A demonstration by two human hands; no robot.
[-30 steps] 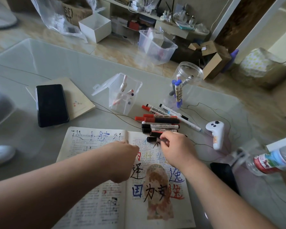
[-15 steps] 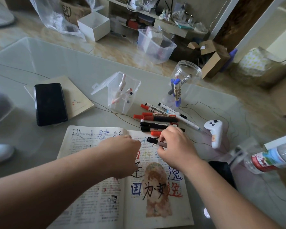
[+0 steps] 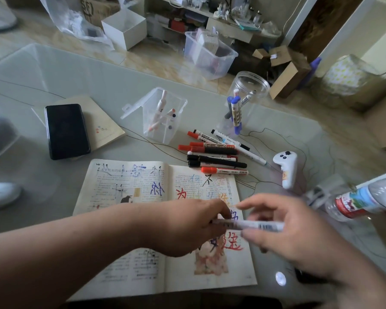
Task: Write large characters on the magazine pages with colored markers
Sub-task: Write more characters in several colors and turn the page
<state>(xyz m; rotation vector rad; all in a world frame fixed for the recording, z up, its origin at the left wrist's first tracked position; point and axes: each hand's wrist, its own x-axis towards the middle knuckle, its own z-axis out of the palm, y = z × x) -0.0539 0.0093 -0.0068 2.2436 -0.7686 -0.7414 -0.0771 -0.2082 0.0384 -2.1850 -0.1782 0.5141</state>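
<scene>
Two-handed hold on white marker (image 3: 261,225) above my open magazine (image 3: 129,188), left hand (image 3: 187,226) pinching its end, right hand (image 3: 294,230) gripping barrel, loose markers (image 3: 216,157) beyond

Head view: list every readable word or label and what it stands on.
"WHITEBOARD": red-capped dark marker.
"WHITEBOARD MARKER": white red-capped marker, upside down.
"不", black, handwritten: magazine, right page.
Too blurred to read: the magazine print, the bottle label, the label on the held marker.
</scene>
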